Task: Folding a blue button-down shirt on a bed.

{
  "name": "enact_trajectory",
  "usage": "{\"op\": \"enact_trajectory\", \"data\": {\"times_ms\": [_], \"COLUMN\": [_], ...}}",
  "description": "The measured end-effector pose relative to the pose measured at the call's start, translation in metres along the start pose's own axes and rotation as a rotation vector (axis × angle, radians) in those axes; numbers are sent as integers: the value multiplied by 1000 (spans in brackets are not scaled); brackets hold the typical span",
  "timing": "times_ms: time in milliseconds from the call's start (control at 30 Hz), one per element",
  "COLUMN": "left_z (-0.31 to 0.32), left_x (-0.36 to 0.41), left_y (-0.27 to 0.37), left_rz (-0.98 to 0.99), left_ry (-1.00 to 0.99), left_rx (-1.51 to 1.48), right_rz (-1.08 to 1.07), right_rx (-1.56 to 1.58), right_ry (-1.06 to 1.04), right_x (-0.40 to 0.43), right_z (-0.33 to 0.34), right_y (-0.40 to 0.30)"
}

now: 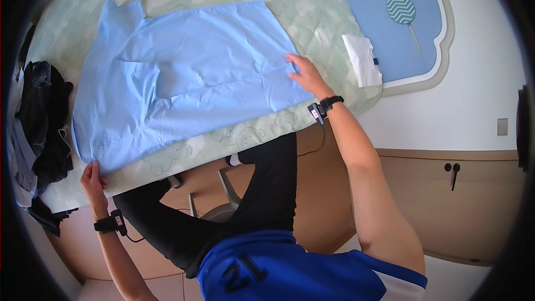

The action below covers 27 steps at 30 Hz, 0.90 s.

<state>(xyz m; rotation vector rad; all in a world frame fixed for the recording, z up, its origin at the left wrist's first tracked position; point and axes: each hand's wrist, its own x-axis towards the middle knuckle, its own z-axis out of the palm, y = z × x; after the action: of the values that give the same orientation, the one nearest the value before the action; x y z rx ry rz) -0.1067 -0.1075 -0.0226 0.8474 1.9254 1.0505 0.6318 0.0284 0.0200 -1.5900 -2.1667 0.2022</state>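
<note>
A light blue shirt lies spread out on a bed with a pale green patterned cover. One sleeve of it is folded over the body, and creases run across the cloth. My left hand pinches the shirt's edge at its near left corner, by the bed's front edge. At the garment's right edge is my right hand, its thumb and fingers spread over the fabric; whether they grip it cannot be told. Both wrists carry black straps with small devices.
A heap of dark clothes lies at the bed's left end. A folded white garment rests at the right by the blue padded headboard. Below the bed edge are my legs and a grey chair.
</note>
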Motion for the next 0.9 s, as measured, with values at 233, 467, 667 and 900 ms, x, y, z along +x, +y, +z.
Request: {"op": "enact_trajectory", "data": {"times_ms": [233, 467, 667, 900], "left_z": [5, 12, -2, 3], "left_x": [-2, -9, -1, 1], "left_y": [8, 19, 6, 8], "left_rz": [148, 141, 77, 42], "left_ry": [101, 64, 2, 27], "left_rx": [135, 169, 165, 181], "right_rz": [425, 568, 638, 477], "right_rx": [139, 376, 414, 174], "right_ry": [-116, -216, -342, -156], "right_x": [20, -15, -50, -58], "right_z": [2, -19, -25, -1], "right_y": [23, 16, 30, 32]}}
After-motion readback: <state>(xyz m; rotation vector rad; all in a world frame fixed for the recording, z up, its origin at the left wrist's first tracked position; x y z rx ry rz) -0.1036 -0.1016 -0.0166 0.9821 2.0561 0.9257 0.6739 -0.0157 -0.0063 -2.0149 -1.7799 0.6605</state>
